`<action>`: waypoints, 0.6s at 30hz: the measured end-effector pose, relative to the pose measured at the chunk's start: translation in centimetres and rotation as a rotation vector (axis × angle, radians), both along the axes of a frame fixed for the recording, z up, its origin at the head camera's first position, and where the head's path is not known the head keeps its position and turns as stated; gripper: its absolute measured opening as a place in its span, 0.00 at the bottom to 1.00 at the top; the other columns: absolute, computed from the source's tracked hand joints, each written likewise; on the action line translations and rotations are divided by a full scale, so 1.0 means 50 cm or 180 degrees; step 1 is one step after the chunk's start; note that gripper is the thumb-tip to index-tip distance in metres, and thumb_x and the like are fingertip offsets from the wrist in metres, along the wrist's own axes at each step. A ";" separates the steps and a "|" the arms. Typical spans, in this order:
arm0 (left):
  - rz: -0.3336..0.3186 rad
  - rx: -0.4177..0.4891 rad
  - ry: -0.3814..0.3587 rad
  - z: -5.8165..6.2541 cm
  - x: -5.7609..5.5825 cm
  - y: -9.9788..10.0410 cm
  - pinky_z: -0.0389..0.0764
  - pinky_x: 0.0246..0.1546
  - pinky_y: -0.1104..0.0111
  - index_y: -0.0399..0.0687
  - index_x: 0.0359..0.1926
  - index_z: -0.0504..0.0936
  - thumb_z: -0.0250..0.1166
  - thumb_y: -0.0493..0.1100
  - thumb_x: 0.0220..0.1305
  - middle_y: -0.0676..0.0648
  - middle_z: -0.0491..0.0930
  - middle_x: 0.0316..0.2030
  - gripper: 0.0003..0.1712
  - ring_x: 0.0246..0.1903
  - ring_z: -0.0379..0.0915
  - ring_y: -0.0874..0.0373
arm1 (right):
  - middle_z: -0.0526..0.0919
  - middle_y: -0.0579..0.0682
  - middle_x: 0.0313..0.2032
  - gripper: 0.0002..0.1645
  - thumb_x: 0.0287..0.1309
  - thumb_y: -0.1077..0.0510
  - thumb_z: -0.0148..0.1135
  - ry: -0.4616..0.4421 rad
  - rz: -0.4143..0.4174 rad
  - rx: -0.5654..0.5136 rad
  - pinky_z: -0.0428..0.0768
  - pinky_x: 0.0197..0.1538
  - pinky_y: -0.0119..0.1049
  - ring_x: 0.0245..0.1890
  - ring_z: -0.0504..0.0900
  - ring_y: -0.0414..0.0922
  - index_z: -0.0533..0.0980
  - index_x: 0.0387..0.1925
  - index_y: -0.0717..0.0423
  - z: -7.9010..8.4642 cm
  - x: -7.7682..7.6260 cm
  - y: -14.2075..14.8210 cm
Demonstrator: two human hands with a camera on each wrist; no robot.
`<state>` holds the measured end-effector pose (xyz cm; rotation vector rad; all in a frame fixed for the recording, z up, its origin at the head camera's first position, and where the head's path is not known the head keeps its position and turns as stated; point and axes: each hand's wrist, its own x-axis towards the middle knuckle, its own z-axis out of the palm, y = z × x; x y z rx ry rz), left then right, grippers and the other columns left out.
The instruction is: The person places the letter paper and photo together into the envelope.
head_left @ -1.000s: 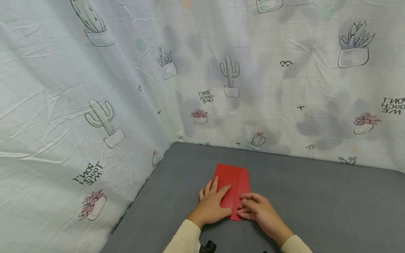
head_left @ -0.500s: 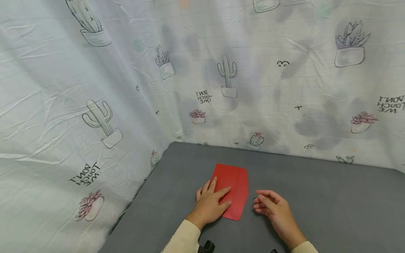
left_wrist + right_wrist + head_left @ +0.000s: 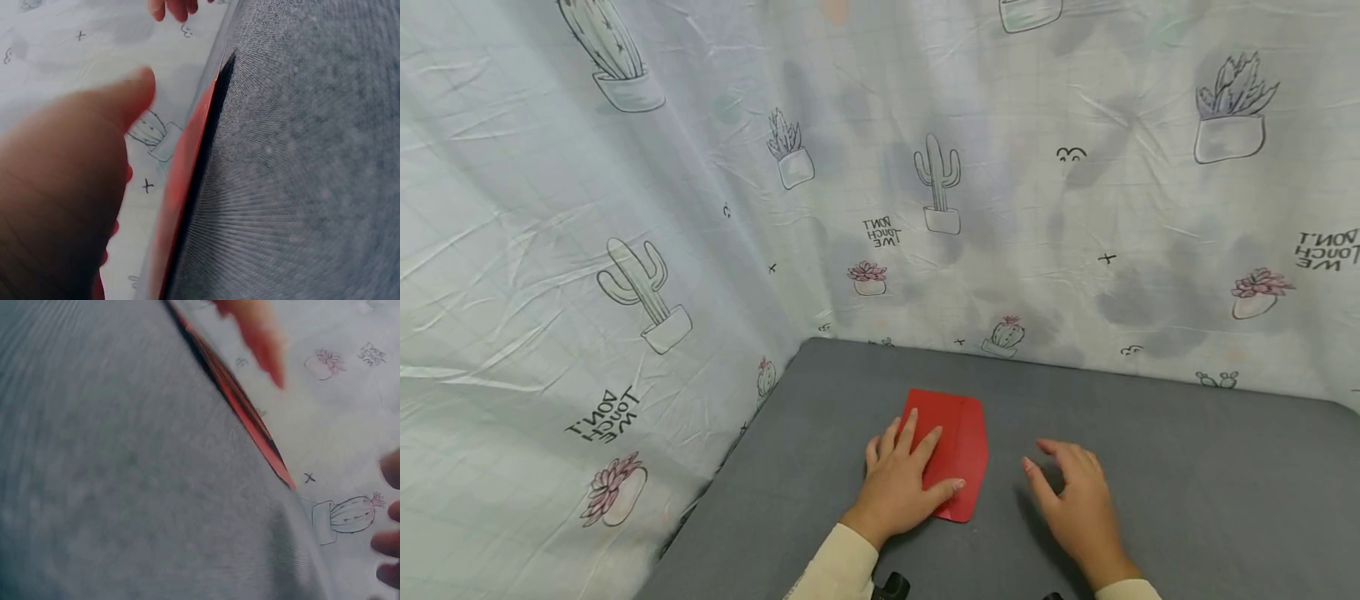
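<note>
A red paper envelope [image 3: 972, 446] lies on the grey tabletop, its tapered flap side facing right and a crease running along it. My left hand [image 3: 898, 487] rests on the envelope's left part with fingers spread and thumb reaching toward the crease. From low down in the left wrist view, the envelope's red edge [image 3: 181, 181] runs beside the left thumb [image 3: 106, 112], with a dark shadow under it. My right hand [image 3: 1078, 504] is to the right of the envelope, apart from it, thumb and fingers parted with nothing between them. The right wrist view shows the envelope's flap side [image 3: 250, 419] edge-on.
Grey fabric-like tabletop [image 3: 1187, 467] extends around the envelope. A white curtain [image 3: 1022, 233] printed with potted cacti stands along the back and left edges.
My right hand has left the flap side and moved right, its fingers parting. The left hand stays on the envelope, its thumb shifting over the paper. The flap side now shows uncovered.
</note>
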<state>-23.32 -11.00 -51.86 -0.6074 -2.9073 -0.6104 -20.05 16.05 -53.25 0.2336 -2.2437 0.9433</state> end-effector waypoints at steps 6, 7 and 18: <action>0.0030 -0.0166 -0.0080 -0.001 0.001 0.011 0.41 0.74 0.29 0.66 0.86 0.63 0.59 0.87 0.60 0.41 0.45 0.87 0.60 0.83 0.35 0.36 | 0.63 0.75 0.75 0.67 0.53 0.21 0.75 -0.1166 -0.0180 0.0787 0.55 0.65 0.83 0.76 0.54 0.79 0.68 0.80 0.60 -0.001 -0.002 0.019; 0.0047 -0.0221 -0.0129 -0.002 0.002 0.012 0.39 0.74 0.29 0.66 0.87 0.62 0.59 0.88 0.58 0.41 0.43 0.87 0.62 0.84 0.34 0.36 | 0.57 0.76 0.78 0.72 0.51 0.16 0.71 -0.1387 -0.0205 0.0849 0.49 0.65 0.85 0.77 0.47 0.81 0.64 0.83 0.57 -0.003 -0.002 0.021; 0.0143 -0.0340 -0.0302 -0.002 0.010 0.004 0.35 0.75 0.30 0.64 0.88 0.58 0.59 0.92 0.52 0.41 0.40 0.87 0.70 0.84 0.31 0.36 | 0.38 0.78 0.82 0.80 0.51 0.09 0.60 -0.1928 -0.0208 0.0850 0.32 0.63 0.87 0.77 0.29 0.84 0.51 0.88 0.55 -0.015 0.003 0.017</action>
